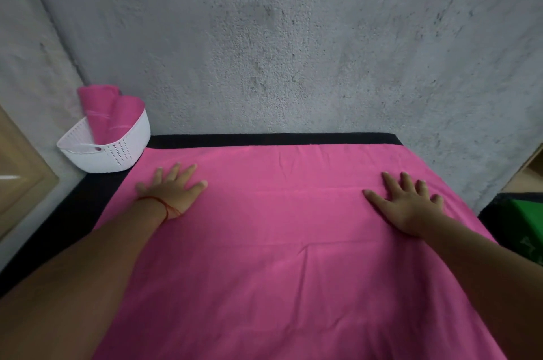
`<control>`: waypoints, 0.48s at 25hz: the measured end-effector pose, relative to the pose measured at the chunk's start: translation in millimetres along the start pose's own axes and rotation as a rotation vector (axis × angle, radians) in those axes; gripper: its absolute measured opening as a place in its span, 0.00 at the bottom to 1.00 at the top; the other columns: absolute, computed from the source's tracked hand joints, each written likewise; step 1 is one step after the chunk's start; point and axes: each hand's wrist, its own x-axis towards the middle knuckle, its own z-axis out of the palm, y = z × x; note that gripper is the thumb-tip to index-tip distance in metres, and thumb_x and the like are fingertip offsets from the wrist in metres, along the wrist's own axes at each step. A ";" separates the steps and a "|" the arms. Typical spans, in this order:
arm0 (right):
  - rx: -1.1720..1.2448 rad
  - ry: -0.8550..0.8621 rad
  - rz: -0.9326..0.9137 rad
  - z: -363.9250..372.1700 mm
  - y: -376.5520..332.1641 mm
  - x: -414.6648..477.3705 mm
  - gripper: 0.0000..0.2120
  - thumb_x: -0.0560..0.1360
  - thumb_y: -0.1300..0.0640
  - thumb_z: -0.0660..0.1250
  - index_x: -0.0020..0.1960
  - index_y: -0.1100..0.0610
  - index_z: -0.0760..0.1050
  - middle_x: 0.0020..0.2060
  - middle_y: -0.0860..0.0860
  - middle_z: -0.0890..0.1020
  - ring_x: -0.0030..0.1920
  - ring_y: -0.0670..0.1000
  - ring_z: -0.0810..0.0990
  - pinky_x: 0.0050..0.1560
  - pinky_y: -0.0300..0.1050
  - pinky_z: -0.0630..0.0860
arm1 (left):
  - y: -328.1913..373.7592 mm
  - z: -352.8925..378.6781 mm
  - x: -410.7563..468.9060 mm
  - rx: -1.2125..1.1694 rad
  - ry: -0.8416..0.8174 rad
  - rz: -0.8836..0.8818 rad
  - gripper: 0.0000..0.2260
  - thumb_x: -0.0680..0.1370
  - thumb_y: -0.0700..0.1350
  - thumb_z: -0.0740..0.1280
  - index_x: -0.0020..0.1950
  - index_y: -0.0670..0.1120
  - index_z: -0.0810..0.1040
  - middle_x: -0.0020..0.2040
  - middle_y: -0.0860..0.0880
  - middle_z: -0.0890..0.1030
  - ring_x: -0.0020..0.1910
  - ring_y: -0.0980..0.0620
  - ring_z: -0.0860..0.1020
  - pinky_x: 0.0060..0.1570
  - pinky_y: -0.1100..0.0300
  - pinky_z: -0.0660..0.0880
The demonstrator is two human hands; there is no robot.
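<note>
A large pink towel (282, 230) lies spread flat over a black table (88, 206), with faint creases across it. My left hand (173, 189) lies palm down on the towel near its far left corner, fingers straight and spread; a red thread circles the wrist. My right hand (408, 203) presses flat on the towel near its far right side, fingers spread. Neither hand grips anything.
A white perforated basket (117, 151) stands at the table's far left corner and holds two rolled pink towels (108, 112). A rough grey wall (293, 51) rises right behind the table. A green object (529, 218) sits low at the right, a wooden panel (20, 174) at the left.
</note>
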 end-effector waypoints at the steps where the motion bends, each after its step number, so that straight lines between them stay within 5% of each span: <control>1: -0.023 0.037 -0.013 -5.7 -11.0 -0.8 0.49 0.68 0.16 0.38 0.85 0.36 0.46 0.86 0.49 0.49 0.84 0.64 0.51 0.78 0.75 0.52 | 13.9 -5.4 0.2 0.018 0.001 0.001 0.34 0.77 0.76 0.41 0.82 0.68 0.44 0.85 0.57 0.43 0.84 0.41 0.45 0.75 0.27 0.48; 6: -0.055 -0.037 -0.602 -2.7 -124.1 -16.9 0.39 0.77 0.21 0.45 0.85 0.34 0.46 0.86 0.42 0.46 0.86 0.53 0.45 0.83 0.65 0.45 | 96.2 21.5 -16.2 0.053 0.052 0.344 0.36 0.76 0.78 0.42 0.82 0.69 0.44 0.84 0.62 0.44 0.84 0.48 0.44 0.76 0.31 0.47; 9: -0.007 -0.030 -0.559 0.4 -111.0 11.6 0.39 0.76 0.20 0.45 0.84 0.31 0.45 0.85 0.40 0.45 0.86 0.52 0.43 0.83 0.61 0.43 | 55.1 14.1 16.6 0.040 0.084 0.311 0.42 0.69 0.83 0.39 0.81 0.71 0.44 0.84 0.62 0.45 0.84 0.46 0.46 0.78 0.35 0.47; 12: 0.015 0.000 -0.328 -8.6 -55.2 60.5 0.43 0.72 0.16 0.43 0.84 0.31 0.45 0.86 0.41 0.46 0.86 0.55 0.46 0.83 0.62 0.46 | -2.0 3.9 47.7 0.028 0.105 0.157 0.46 0.64 0.85 0.37 0.81 0.71 0.45 0.85 0.58 0.47 0.84 0.45 0.48 0.79 0.37 0.48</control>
